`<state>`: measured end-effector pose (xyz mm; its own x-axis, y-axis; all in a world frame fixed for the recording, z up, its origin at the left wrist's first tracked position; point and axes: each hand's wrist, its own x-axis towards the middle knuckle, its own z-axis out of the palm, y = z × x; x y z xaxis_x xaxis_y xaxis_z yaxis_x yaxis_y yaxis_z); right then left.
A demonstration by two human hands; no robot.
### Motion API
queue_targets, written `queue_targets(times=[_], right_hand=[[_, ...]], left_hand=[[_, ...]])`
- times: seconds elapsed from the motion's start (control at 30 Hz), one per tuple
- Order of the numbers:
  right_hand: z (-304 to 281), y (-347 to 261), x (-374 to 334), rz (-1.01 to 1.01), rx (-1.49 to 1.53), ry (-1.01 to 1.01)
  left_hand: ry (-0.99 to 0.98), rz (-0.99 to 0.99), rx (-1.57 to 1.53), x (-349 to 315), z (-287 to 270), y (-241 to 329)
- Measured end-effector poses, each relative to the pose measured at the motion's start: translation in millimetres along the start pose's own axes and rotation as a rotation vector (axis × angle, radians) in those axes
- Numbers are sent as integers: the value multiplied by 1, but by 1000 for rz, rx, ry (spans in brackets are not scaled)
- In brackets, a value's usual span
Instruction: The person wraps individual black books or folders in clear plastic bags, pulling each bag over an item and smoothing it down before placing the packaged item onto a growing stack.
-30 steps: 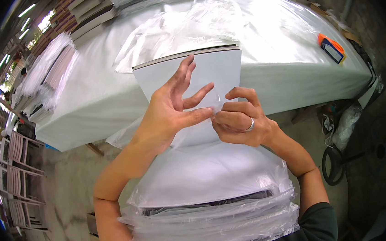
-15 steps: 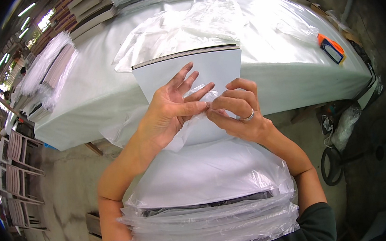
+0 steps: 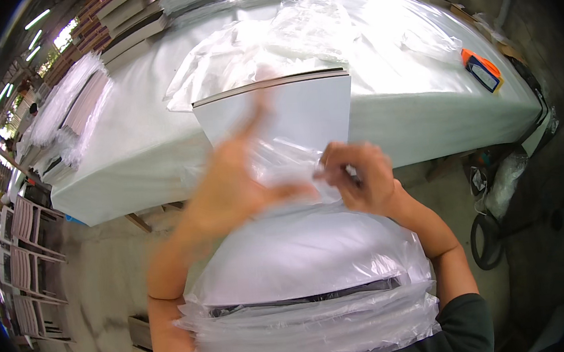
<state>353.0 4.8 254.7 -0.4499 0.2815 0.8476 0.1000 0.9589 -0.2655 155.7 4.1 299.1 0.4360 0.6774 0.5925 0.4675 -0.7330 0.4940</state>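
Hands, bare, two. Left hand: blurred by motion, fingers raised and spread, thumb stretched toward the other; impossible to tell whether gripping anything. Right hand: fingers curled, thumb and forefinger apparently pinched on crinkled clear plastic film.

Risks, by judgement:
- Tearing or stretching of the film, from too hard a pull at one small pinched spot.
- Loss of the film, from a thin, slippery edge held by fingertips alone.
- Creases, from uneven tension between the hands.
- Slipping or toppling of the flat white rectangular panel bundle, just beyond the hands, from standing on edge without any clearly visible grip upon it.
- Scuffed corners, from rubbing against the bench, pale-cloth-covered, beyond the hands.
- Sliding of the layered pile of white flat pieces in clear plastic, below the hands and close to the body, from slick surface on slick surface.

Appearance of film: transparent, thin, wrinkled, with whitish glints; bunched between the hands, in front of the lower part of the panel bundle; further extent hidden behind the left hand.

Appearance of panel bundle: smooth plain white face, straight top edge with dark and cream layers, near upright, seemingly leaning toward the bench; lower edge hidden by hands and film.
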Motion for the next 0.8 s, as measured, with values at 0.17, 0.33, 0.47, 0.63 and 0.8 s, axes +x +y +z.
queue_targets(times=[0.17, 0.33, 0.47, 0.63, 0.8], right_hand=[[-26, 0, 27, 578, 430, 0], [-26, 27, -12, 605, 533, -623], [-11, 15, 3, 741, 432, -15], [8, 88, -68, 1061, 1017, -680], [-9, 72, -51, 1057, 1440, 660]], left_hand=[[-684, -276, -167, -14, -20, 0], [-168, -200, -615, -55, -27, -35], [188, -203, -703, -80, -34, -43], [398, -170, -695, -86, -36, -43], [512, -169, -709, -78, -22, -74]])
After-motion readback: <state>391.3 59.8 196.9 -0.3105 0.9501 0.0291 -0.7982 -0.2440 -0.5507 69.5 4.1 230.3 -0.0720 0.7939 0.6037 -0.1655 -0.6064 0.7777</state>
